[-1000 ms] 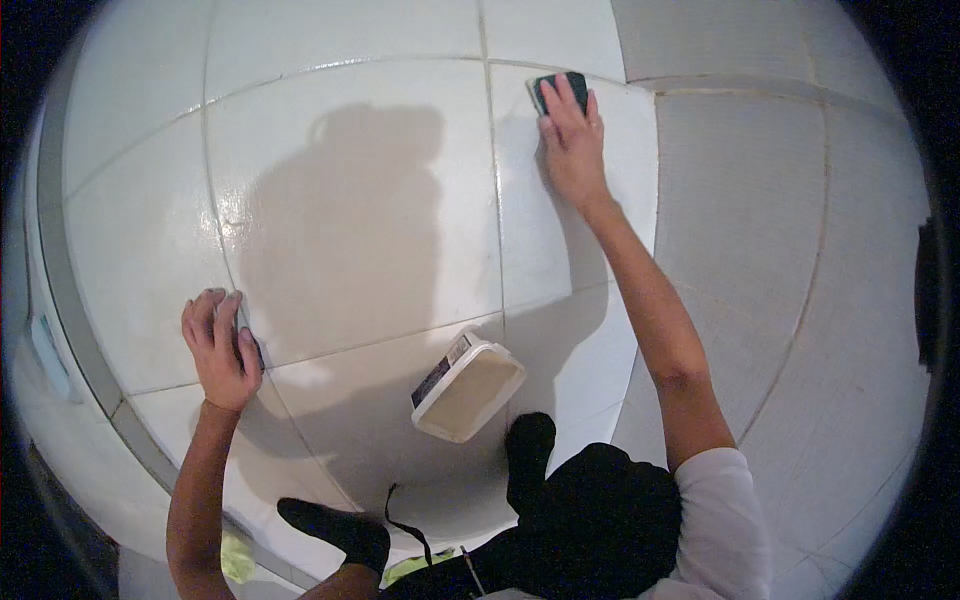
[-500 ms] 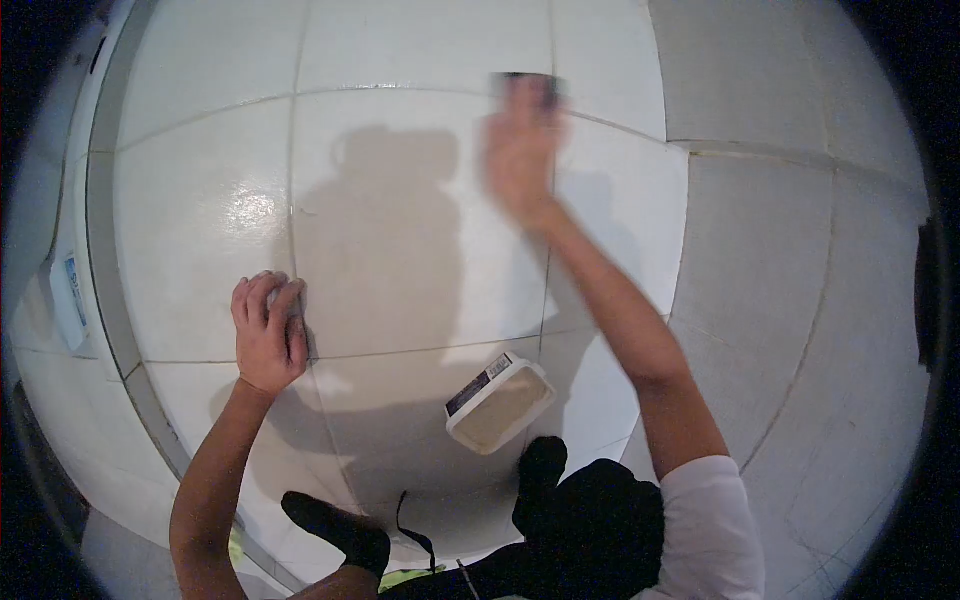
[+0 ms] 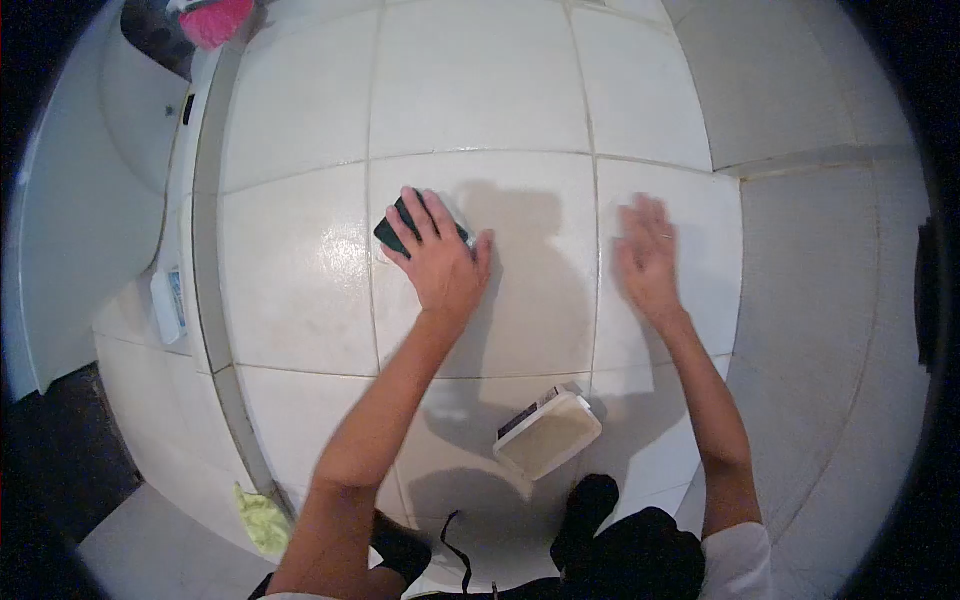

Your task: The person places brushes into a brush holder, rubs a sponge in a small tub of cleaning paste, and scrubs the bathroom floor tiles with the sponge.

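Note:
A dark green scouring pad (image 3: 393, 234) lies on the white tiled floor (image 3: 480, 110), under my left hand (image 3: 440, 265). The fingers of that hand are spread across the pad and the thumb reaches past its right side. To the right, my right hand (image 3: 648, 255) is over another tile, blurred by motion, with its fingers stretched out and nothing visible in it. Between my forearms, near my feet, sits a white plastic tub (image 3: 528, 414) with a dark label and cloudy liquid inside.
A raised ledge (image 3: 205, 260) runs along the left, with a white and blue bottle (image 3: 168, 305) beyond it. A yellow-green cloth (image 3: 262, 520) hangs at its near end. Something pink (image 3: 216, 22) is at the top left. Grey tiles (image 3: 805, 280) border the right side.
The scouring pad has passed from my right hand to my left and lies nearer. My right hand has come back, empty, toward the right. The view has shifted left.

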The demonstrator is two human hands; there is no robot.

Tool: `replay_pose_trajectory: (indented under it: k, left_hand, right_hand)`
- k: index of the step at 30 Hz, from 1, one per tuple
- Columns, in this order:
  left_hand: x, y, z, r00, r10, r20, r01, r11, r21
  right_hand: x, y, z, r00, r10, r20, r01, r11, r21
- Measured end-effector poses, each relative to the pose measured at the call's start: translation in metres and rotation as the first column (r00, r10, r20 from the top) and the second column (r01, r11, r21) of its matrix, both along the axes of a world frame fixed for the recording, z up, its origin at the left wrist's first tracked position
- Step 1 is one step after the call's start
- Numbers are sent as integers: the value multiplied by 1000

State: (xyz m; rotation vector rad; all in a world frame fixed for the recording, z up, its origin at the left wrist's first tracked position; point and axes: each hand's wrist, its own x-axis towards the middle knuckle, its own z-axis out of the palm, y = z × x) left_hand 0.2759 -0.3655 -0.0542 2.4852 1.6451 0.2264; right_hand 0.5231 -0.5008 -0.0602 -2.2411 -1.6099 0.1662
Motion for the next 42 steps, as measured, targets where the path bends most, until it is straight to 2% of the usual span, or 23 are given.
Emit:
replay_pose_trajectory:
  k: [1,2,3,4,5,7,9,11,12,13,15,17,18,20,21,23,25,27,29,33,37,40,42]
  left_hand:
    - [4,-3,-2,998,27,60,-31,997,70]
    - [8,-21,-2,996,-36,85,35,999,6]
    - [9,-42,-9,961,-234,145,235,972,7]
    - [18,-63,-12,906,-397,147,413,905,-101]
    - [27,-84,-11,807,-563,179,582,810,-71]
    - [50,-82,-4,700,-698,155,708,706,-18]
    - [43,-31,-15,723,-641,257,670,741,-37]
    - [2,33,-21,849,-478,226,457,878,141]
    - [-18,62,-26,916,-337,217,313,940,139]
    - [-26,84,-6,967,-175,186,163,984,77]
    - [-34,123,-6,996,-83,33,76,982,174]
    - [-18,109,-13,986,-95,140,76,988,136]
    - [-4,77,-13,960,-220,170,199,971,136]
    - [21,-7,-21,779,-597,193,586,802,115]
    - [29,-63,-25,736,-668,109,677,727,-112]
    - [36,-76,-1,685,-667,292,715,692,-97]
    - [49,-36,-5,660,-672,335,742,655,-146]
    - [66,2,-1,771,-604,202,618,786,-11]
    - [51,-23,5,820,-526,227,556,826,-93]
    - [5,-65,8,808,-563,173,589,772,-239]
    - [62,-4,-9,827,-543,146,545,838,31]
    - [34,-50,3,860,-481,168,497,866,-64]
    - [-4,-94,18,860,-493,129,509,824,-249]
  right_hand:
    - [9,-9,0,977,-131,170,156,977,-148]
    - [15,-17,-1,971,-207,118,228,952,-206]
    - [14,-23,-5,969,-227,97,243,945,-218]
    - [14,-24,-8,970,-190,151,217,958,-186]
    - [14,-25,-10,967,-153,206,186,970,-156]
    - [13,-25,-6,972,-160,171,189,966,-174]
    - [18,-23,-3,978,-144,154,172,968,-185]
    - [16,-24,-7,971,-147,188,183,965,-188]
    - [17,-24,-7,973,-152,175,186,963,-195]
    - [18,-23,-6,975,-141,174,171,969,-177]
    - [14,-25,-6,977,-139,162,166,972,-168]
    - [15,-22,-3,977,-137,165,164,974,-159]
    - [16,-22,-2,977,-136,164,163,973,-161]
    - [16,-23,-3,976,-126,179,155,975,-160]
    - [15,-23,-4,977,-128,173,157,974,-164]
    - [17,-23,-5,974,-124,189,154,976,-155]
    - [17,-22,-3,972,-136,193,166,975,-150]
    - [13,-23,-7,975,-134,179,162,975,-152]
    - [16,-23,-8,972,-139,190,168,976,-141]
    - [16,-24,-8,972,-146,186,167,981,-102]
    - [13,-25,-10,969,-143,202,167,980,-105]
    - [16,-21,-10,967,-154,203,173,981,-81]
    - [14,-23,-8,970,-149,192,170,981,-94]
